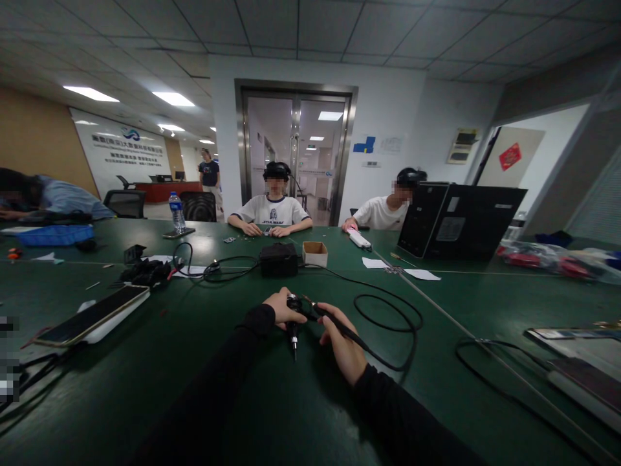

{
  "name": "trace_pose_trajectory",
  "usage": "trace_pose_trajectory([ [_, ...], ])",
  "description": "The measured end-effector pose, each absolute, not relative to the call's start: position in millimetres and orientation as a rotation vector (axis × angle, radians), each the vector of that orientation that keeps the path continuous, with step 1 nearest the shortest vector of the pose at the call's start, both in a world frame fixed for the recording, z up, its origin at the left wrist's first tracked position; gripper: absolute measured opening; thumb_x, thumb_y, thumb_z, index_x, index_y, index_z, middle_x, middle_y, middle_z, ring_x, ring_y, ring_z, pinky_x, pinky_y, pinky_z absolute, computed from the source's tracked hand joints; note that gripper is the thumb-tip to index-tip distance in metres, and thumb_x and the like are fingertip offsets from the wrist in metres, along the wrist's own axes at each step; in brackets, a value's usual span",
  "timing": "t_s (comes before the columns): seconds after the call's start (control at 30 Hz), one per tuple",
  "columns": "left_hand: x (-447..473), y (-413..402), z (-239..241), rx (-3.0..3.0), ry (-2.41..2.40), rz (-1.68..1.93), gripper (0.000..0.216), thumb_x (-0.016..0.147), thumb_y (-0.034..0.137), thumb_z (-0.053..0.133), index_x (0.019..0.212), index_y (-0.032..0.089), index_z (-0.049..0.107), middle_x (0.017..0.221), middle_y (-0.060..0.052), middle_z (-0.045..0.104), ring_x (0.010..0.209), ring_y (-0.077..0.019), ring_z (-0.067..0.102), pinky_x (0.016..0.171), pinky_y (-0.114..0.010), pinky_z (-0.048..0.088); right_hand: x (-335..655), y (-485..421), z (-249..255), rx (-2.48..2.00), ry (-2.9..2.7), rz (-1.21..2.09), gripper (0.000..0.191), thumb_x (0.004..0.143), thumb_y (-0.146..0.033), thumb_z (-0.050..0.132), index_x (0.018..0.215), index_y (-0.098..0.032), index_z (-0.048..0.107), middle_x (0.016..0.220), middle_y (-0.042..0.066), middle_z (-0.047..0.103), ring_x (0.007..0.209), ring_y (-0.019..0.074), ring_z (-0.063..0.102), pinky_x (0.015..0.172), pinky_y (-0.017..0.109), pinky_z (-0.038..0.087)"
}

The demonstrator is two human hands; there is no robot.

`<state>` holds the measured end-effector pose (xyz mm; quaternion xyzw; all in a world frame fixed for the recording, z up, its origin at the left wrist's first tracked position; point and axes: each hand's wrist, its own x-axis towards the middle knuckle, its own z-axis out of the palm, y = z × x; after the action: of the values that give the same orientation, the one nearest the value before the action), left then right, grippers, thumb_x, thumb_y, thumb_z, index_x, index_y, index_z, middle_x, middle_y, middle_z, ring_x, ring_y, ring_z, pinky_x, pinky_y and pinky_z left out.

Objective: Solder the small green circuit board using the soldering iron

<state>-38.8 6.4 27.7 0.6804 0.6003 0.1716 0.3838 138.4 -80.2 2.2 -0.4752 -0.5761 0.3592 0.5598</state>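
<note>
My left hand (284, 308) is closed around a small black tool with a silver collar and a thin pointed bit (294, 345), like an electric screwdriver. The bit points down toward me; the fingers cover much of the body. My right hand (342, 340) grips a thick black cable (361, 345) just to the right, thumb and fingers pressed on it. The cable's near end comes close to the tool's head between my hands. Whether the two are joined I cannot make out. From my right hand the cable curves out over the green table (233, 401).
Ahead stand a black box (278, 260) and a small open carton (315, 254). A phone (97, 315) and tangled black parts (148, 270) lie left. A large black computer case (458, 220) stands right. Two people (274, 210) (383, 213) sit across the table.
</note>
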Motion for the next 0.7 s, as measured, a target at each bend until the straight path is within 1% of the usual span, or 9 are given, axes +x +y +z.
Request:
trace_pose_trajectory([
  [0.03, -39.2, 6.7, 26.8, 1.744, 1.513, 0.444, 0.07, 0.059, 0.04, 0.081, 0.111, 0.016, 0.04, 0.122, -0.018, 0.057, 0.08, -0.0222, 0.07, 0.05, -0.025, 0.058, 138.5, -80.2, 2.0, -1.118, -1.363, 0.847, 0.037, 0.084, -0.041, 0.053, 0.113, -0.02, 0.064, 0.083, 0.002, 0.065, 0.053, 0.0134, 0.056, 0.053, 0.028, 0.047],
  [0.1, -41.7, 9.1, 24.8, 1.749, 1.498, 0.453, 0.072, 0.066, 0.051, 0.074, 0.118, 0.016, 0.038, 0.123, -0.018, 0.057, 0.083, -0.0228, 0.069, 0.053, -0.026, 0.058, 138.7, -80.1, 1.5, -1.11, -1.37, 0.853, 0.037, 0.085, -0.042, 0.053, 0.113, -0.02, 0.063, 0.085, 0.003, 0.065, 0.053, 0.0132, 0.057, 0.054, 0.028, 0.048],
  [0.17, -45.4, 14.8, 22.9, 1.765, 1.55, 0.456, 0.069, 0.079, 0.062, 0.055, 0.126, 0.017, 0.034, 0.121, -0.018, 0.06, 0.087, -0.0236, 0.069, 0.061, -0.029, 0.058, 138.5, -80.1, 1.7, -1.101, -1.374, 0.861, 0.037, 0.085, -0.042, 0.053, 0.113, -0.02, 0.063, 0.087, 0.003, 0.065, 0.053, 0.0131, 0.056, 0.054, 0.028, 0.048],
  [0.23, -48.4, 23.1, 20.7, 1.814, 1.663, 0.486, 0.061, 0.088, 0.062, 0.034, 0.127, 0.016, 0.037, 0.116, -0.017, 0.065, 0.094, -0.0252, 0.068, 0.075, -0.033, 0.055, 138.1, -80.3, 2.3, -1.097, -1.373, 0.865, 0.037, 0.085, -0.043, 0.053, 0.112, -0.02, 0.063, 0.086, 0.003, 0.065, 0.053, 0.0129, 0.056, 0.054, 0.027, 0.048],
  [0.3, -49.1, 31.9, 17.5, 1.861, 1.75, 0.541, 0.057, 0.093, 0.056, 0.023, 0.124, 0.014, 0.045, 0.115, -0.017, 0.066, 0.105, -0.0272, 0.065, 0.089, -0.037, 0.049, 137.4, -80.8, 3.3, -1.098, -1.374, 0.869, 0.038, 0.084, -0.044, 0.053, 0.113, -0.02, 0.063, 0.086, 0.003, 0.065, 0.053, 0.0126, 0.055, 0.054, 0.027, 0.048],
  [0.4, -45.5, 42.4, 10.1, 1.871, 1.776, 0.598, 0.055, 0.094, 0.05, 0.02, 0.12, 0.015, 0.053, 0.125, -0.017, 0.063, 0.116, -0.0295, 0.059, 0.099, -0.039, 0.042, 136.3, -81.7, 4.7, -1.105, -1.366, 0.863, 0.039, 0.084, -0.045, 0.054, 0.112, -0.019, 0.063, 0.087, 0.003, 0.064, 0.053, 0.0124, 0.055, 0.055, 0.027, 0.048],
  [0.5, -41.3, 49.0, 0.2, 1.886, 1.749, 0.629, 0.052, 0.093, 0.046, 0.022, 0.114, 0.02, 0.061, 0.13, -0.011, 0.061, 0.121, -0.0288, 0.055, 0.103, -0.038, 0.037, 135.4, -82.7, 6.0, -1.105, -1.366, 0.853, 0.039, 0.084, -0.044, 0.054, 0.112, -0.019, 0.063, 0.088, 0.003, 0.064, 0.054, 0.0123, 0.055, 0.056, 0.027, 0.05],
  [0.6, -41.1, 53.4, -9.6, 1.901, 1.712, 0.649, 0.049, 0.093, 0.044, 0.025, 0.101, 0.024, 0.069, 0.123, -0.006, 0.067, 0.118, -0.0273, 0.057, 0.103, -0.037, 0.036, 135.2, -83.2, 6.7, -1.106, -1.379, 0.838, 0.037, 0.085, -0.043, 0.054, 0.111, -0.019, 0.064, 0.089, 0.004, 0.064, 0.053, 0.0121, 0.056, 0.055, 0.027, 0.051],
  [0.7, -43.5, 55.8, -16.3, 1.916, 1.65, 0.742, 0.047, 0.093, 0.04, 0.026, 0.091, 0.025, 0.071, 0.116, -0.005, 0.07, 0.112, -0.0255, 0.06, 0.102, -0.035, 0.037, 135.6, -82.1, 5.6, -1.109, -1.386, 0.795, 0.035, 0.086, -0.04, 0.053, 0.111, -0.019, 0.064, 0.087, 0.004, 0.065, 0.053, 0.0122, 0.056, 0.054, 0.026, 0.051],
])
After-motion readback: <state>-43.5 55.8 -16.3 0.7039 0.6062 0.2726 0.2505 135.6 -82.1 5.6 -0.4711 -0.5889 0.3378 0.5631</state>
